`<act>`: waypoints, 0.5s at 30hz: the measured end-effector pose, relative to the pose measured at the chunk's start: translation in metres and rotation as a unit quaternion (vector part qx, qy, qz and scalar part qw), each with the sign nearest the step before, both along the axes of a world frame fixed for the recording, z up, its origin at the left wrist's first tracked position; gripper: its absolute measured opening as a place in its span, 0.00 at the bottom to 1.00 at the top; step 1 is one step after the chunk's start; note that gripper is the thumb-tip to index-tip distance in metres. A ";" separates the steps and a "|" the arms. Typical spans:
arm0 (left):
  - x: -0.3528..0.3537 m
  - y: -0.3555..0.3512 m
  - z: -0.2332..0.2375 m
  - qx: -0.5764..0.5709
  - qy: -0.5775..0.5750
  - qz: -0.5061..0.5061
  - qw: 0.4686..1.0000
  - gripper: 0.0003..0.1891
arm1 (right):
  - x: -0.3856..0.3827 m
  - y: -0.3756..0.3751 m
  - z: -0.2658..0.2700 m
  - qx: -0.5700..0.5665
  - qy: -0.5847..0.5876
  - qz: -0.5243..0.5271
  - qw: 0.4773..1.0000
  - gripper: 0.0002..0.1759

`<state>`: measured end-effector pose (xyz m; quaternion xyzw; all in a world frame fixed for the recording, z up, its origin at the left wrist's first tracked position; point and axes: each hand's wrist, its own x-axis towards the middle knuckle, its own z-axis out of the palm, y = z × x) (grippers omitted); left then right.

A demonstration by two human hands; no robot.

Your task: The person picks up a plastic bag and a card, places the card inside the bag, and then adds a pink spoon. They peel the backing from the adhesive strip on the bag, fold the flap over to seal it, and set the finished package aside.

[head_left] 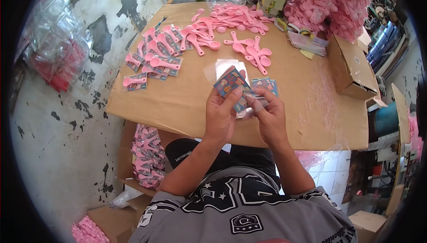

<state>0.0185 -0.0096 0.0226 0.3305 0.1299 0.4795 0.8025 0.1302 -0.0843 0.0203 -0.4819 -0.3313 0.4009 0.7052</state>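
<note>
Held over the table's front half, blue printed cards (232, 81) sit in my left hand (219, 115), with its thumb pressed across them. My right hand (271, 115) is closed at the lower right of these cards, its fingertips pinching a clear plastic bag (245, 113). How far the bag covers the cards is hard to tell. Just behind my hands lie clear bags (226, 65), bright with glare. A stack of similar blue cards (269, 83) rests beyond my right fingers, partly hidden by them.
Pink spoons (240, 16) are heaped at the back of the table (298, 123). A smaller group of spoons (255, 52) is nearer. At left, spoons lie on cards (160, 63). A cardboard box (351, 67) and pink bagged spoons (331, 3) stand right. Packed spoons (147, 156) fill a box below.
</note>
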 end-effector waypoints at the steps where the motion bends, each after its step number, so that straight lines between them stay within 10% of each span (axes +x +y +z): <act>1: -0.002 0.002 0.008 -0.004 -0.024 0.002 1.000 0.29 | -0.001 0.000 0.000 -0.005 -0.003 0.001 1.000 0.09; 15: -0.007 0.005 0.011 0.006 -0.156 -0.052 0.986 0.28 | -0.017 -0.005 0.004 -0.014 -0.036 0.020 0.999 0.11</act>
